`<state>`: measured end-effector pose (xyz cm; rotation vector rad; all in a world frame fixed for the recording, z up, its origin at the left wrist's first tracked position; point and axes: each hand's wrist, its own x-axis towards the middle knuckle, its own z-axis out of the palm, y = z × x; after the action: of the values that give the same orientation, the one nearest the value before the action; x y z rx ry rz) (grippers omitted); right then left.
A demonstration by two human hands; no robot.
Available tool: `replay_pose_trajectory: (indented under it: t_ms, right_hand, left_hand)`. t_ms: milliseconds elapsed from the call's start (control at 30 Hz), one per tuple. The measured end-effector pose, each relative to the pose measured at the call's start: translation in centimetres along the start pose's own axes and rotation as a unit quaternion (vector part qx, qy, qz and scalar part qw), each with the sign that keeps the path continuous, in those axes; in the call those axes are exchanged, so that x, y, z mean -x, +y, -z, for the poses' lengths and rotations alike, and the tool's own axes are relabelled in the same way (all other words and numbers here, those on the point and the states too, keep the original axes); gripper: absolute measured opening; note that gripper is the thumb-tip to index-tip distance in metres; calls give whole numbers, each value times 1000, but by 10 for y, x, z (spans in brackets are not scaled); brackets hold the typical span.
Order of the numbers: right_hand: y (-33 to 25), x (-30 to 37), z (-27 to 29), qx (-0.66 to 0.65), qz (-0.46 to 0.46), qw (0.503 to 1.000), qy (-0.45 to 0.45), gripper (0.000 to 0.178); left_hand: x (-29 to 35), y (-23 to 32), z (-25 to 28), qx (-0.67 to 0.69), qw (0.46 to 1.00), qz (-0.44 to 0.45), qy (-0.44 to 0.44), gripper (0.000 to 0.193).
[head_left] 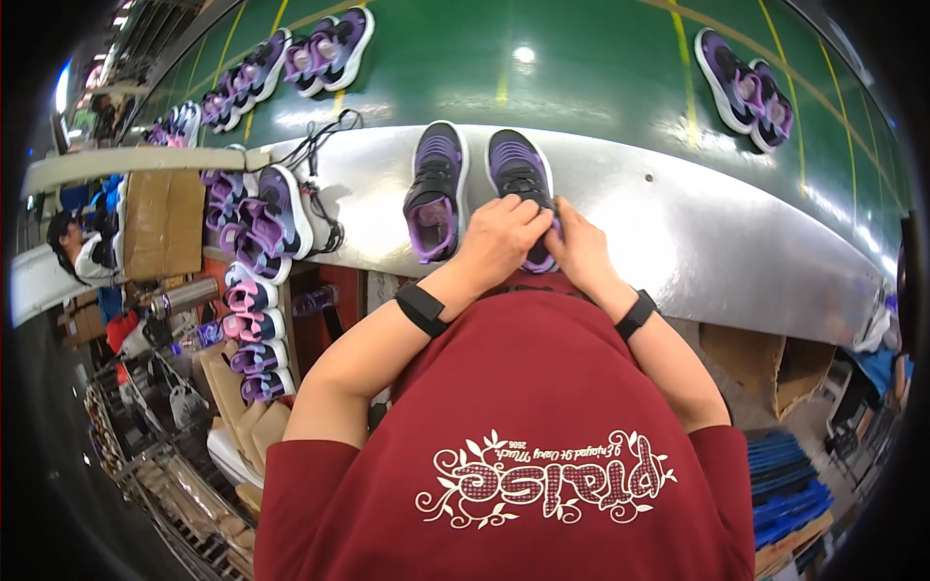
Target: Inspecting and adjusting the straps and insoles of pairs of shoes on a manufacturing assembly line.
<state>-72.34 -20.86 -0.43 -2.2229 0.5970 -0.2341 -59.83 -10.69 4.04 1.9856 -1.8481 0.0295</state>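
Two dark sneakers with purple trim and white soles lie side by side on the metal ledge, toes pointing away from me. The left sneaker (438, 179) stands untouched, its purple lining showing. Both my hands are at the opening of the right sneaker (515, 163). My left hand (504, 240) has its fingers bent and pressed together over the strap area. My right hand (584, 250) grips the right side of the collar, its fingertips close to those of the left. What exactly the fingertips pinch is hidden, and the hands cover part of the heel end.
Beyond the metal ledge (707, 208) runs a green conveyor belt (601, 68). On it are purple sneakers (334, 53) at the far left and another pair (744, 92) at the right. More shoes (266, 228) crowd the left, near black cords (315, 160) and a cardboard box (163, 223).
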Motion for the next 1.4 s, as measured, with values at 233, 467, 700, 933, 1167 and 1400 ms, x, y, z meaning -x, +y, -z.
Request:
replay_pose_trajectory:
  t_ms: [233, 467, 700, 933, 1167, 1400]
  right_hand:
    - [50, -2, 32, 84, -166, 980, 71, 43]
    - [-40, -32, 39, 7, 115, 986, 122, 21]
    - [-77, -48, -39, 11, 265, 964, -39, 30]
    - [-77, -52, -42, 124, 202, 969, -68, 25]
    - [-52, -58, -76, 209, 298, 926, -105, 23]
    - [-54, -58, -68, 185, 299, 930, -107, 23]
  left_hand:
    - [48, -26, 51, 32, 969, 207, 130, 32]
    - [79, -81, 42, -23, 980, 151, 125, 32]
    - [46, -76, 21, 138, 944, 265, 141, 27]
    - [85, -97, 8, 477, 734, 466, 130, 31]
    - [58, -74, 25, 350, 838, 413, 63, 22]
    - [37, -101, 28, 516, 777, 357, 49, 27]
